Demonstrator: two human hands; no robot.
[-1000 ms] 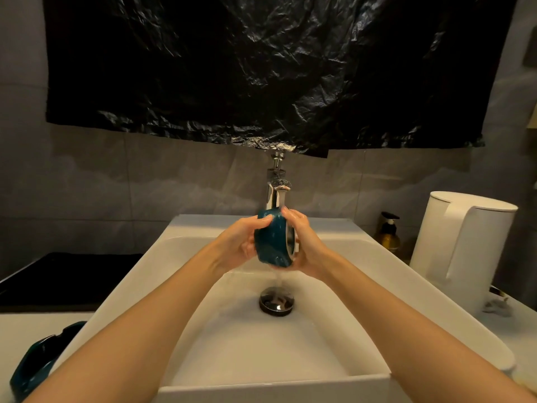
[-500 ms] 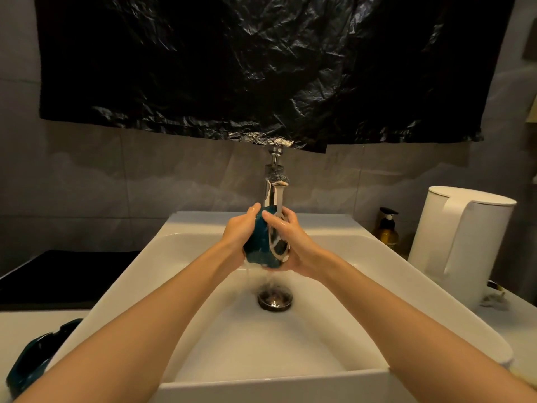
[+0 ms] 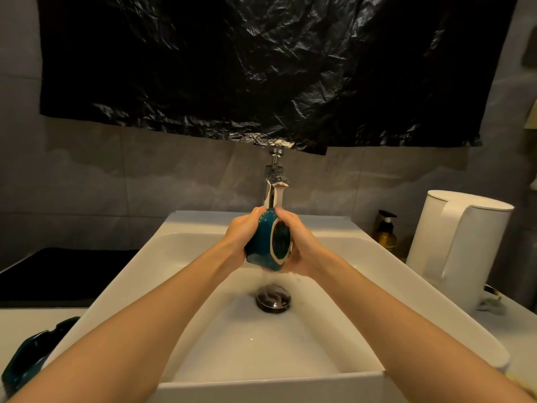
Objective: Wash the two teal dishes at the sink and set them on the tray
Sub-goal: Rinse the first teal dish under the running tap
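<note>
Teal dish, gripped between left hand and right hand, has rotated under the faucet; rinsing continues.

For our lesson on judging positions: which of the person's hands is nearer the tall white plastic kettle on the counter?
Right. The right hand, gripping the teal ceramic dish, lies toward the tall white kettle; the left hand grips the dish's far side, farther off.

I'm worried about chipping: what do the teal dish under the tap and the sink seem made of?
The teal dish looks like glazed ceramic: glossy teal skin, pale unglazed-looking foot ring. The sink is probably glazed white ceramic too: smooth, shiny, thick-walled.
</note>
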